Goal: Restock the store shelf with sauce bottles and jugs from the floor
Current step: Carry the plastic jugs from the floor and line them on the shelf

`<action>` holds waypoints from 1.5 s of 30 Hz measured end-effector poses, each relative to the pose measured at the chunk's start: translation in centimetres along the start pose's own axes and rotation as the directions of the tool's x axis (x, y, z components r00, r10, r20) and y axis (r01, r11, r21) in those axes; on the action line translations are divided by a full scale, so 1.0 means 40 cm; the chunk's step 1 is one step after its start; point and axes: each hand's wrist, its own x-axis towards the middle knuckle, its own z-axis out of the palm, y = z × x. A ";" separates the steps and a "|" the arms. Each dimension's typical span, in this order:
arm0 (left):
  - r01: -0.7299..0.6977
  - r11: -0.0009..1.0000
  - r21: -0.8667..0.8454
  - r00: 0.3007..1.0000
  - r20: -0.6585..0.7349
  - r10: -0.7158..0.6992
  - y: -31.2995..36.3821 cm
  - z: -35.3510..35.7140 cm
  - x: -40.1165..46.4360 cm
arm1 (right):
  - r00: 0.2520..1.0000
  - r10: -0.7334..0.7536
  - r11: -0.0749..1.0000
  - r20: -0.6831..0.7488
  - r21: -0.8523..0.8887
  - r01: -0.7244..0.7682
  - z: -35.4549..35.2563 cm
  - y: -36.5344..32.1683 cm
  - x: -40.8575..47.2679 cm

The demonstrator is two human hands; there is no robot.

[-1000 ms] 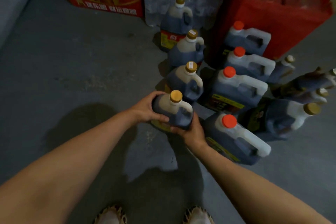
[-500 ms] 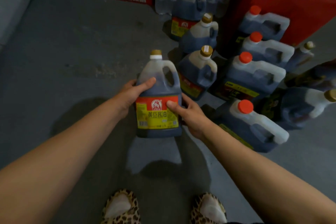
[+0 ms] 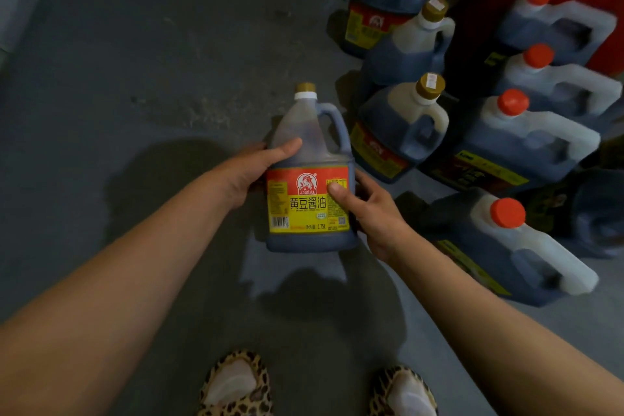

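Head view: soy sauce jug [image 3: 309, 179] now lifted off the floor [image 3: 135, 78], label facing up, at frame centre.
It has left the row of gold-capped jugs [image 3: 401, 132] at upper right, so carrying to the shelf likely comes next. Left hand [image 3: 260, 162] fingers wrap its shoulder; right hand [image 3: 374, 213] grips the side, thumb on the label. Red-capped jugs [image 3: 520, 145] wait at right.

Bare forearms [image 3: 111, 284], no sleeves visible. Leopard-print slip-on shoes [image 3: 236, 385], pale socks or insteps showing at openings.
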 end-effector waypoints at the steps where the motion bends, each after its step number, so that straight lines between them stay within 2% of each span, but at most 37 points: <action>1: 0.002 1.000 0.003 1.000 0.012 -0.002 0.000 -0.004 0.006 | 1.000 0.008 1.000 -0.001 0.004 -0.008 0.001 -0.002 0.006; 9: 0.036 0.996 -0.084 0.999 -0.031 -0.039 -0.022 -0.010 0.065 | 0.996 0.089 0.995 0.006 0.048 -0.089 0.017 0.000 0.059; 13: 0.111 0.970 -0.215 0.986 -0.099 -0.134 -0.045 0.007 0.051 | 0.994 0.106 0.994 -0.028 0.012 -0.106 0.025 -0.002 0.055; 17: 0.152 0.956 -0.250 0.967 -0.163 -0.196 -0.050 0.023 -0.026 | 0.988 0.148 0.989 -0.037 -0.007 -0.149 0.035 -0.032 -0.011; 23: 0.165 0.957 -0.239 0.965 -0.159 -0.207 0.060 0.028 -0.226 | 0.983 0.181 0.983 -0.040 -0.026 -0.182 0.068 -0.169 -0.182; 30: 0.158 0.948 -0.276 0.958 -0.190 -0.215 0.280 0.021 -0.507 | 0.987 0.160 0.987 -0.019 0.000 -0.160 0.128 -0.431 -0.403; 37: 0.164 0.955 -0.248 0.963 -0.169 -0.209 0.640 -0.022 -0.835 | 0.997 0.068 0.995 0.045 -0.070 -0.064 0.208 -0.812 -0.654; 42: 0.095 0.963 -0.251 0.960 -0.233 -0.155 0.928 -0.063 -1.094 | 0.991 -0.009 0.995 0.134 -0.098 0.023 0.292 -1.124 -0.842; 45: 0.004 0.966 -0.257 0.952 -0.296 -0.083 1.084 -0.107 -1.229 | 0.976 -0.091 0.987 0.200 -0.114 0.115 0.361 -1.310 -0.915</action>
